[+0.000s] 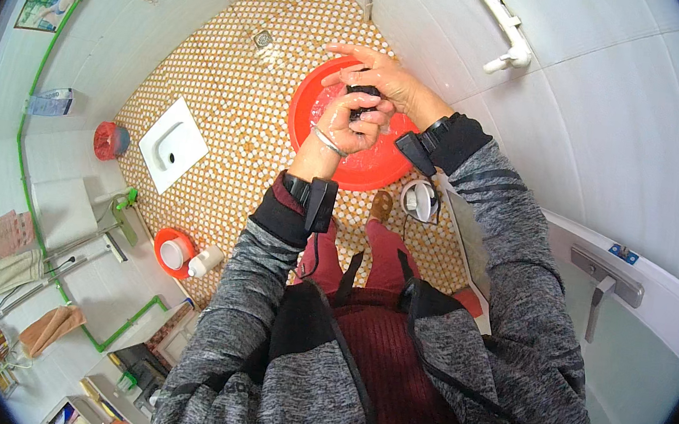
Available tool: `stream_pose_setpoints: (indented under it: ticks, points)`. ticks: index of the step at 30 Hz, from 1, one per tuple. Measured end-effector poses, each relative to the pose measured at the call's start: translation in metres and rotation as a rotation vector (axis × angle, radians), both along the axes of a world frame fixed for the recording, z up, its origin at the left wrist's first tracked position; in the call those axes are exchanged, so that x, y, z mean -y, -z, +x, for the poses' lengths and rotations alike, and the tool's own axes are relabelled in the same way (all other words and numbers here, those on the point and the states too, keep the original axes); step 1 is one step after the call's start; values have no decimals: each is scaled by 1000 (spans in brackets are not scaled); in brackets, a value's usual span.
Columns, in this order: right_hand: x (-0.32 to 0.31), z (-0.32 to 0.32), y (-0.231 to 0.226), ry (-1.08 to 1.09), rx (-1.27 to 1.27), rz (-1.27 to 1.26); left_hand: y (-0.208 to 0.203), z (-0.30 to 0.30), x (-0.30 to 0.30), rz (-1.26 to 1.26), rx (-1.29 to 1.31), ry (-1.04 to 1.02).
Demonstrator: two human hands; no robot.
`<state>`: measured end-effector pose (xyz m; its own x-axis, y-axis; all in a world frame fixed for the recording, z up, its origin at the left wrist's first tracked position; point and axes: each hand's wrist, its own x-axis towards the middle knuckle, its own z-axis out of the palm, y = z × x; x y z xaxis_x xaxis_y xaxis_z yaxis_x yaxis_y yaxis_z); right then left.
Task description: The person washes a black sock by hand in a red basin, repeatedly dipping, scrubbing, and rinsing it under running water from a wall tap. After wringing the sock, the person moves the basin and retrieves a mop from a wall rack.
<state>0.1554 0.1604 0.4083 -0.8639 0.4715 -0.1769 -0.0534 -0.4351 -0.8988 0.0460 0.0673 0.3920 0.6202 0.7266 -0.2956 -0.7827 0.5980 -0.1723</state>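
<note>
Both hands are wet and close together above a red basin (pixel 320 95) on the tiled floor. A small black item (pixel 362 91), possibly cloth, is pressed between them; its kind is too hidden to tell. My left hand (pixel 349 122) curls its fingers around the lower side of it. Over its upper side lies my right hand (pixel 394 81), with the fingers stretched out to the left and apart. Some water shows in the basin below.
A squat toilet (pixel 174 146) is set in the floor at left, beside a small bin (pixel 111 141). A white appliance or jug (pixel 420 200) stands near my foot. A white pipe (pixel 508 59) juts from the right wall; a door handle (pixel 600 299) is lower right.
</note>
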Motion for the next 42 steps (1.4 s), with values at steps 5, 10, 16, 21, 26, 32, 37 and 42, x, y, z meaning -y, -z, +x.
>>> stream_pose_setpoints:
  ticks: [5, 10, 16, 21, 26, 32, 37, 42]
  points:
    - [1, -29, 6, 83, 138, 148, 18, -12, -3, 45, -392, 106]
    - [10, -58, 50, 341, 304, 515, 42, -9, -3, 57, -1088, 90]
    - [22, -76, 105, 863, 604, 383, 75, -12, 2, 419, -2393, 297]
    - [26, -78, 97, 677, 376, -184, 65, -27, 12, 308, -2256, 319]
    - [24, -64, 40, 125, 186, 66, 21, -45, 32, 162, -1306, 274]
    - [25, -63, -29, -239, -338, 112, -23, -45, 50, 312, -161, 94]
    - [48, -62, -56, -246, -628, -268, -41, -24, 61, 475, 482, -172]
    - [57, -44, -66, -32, -136, -358, -38, -13, 66, 221, 323, -5]
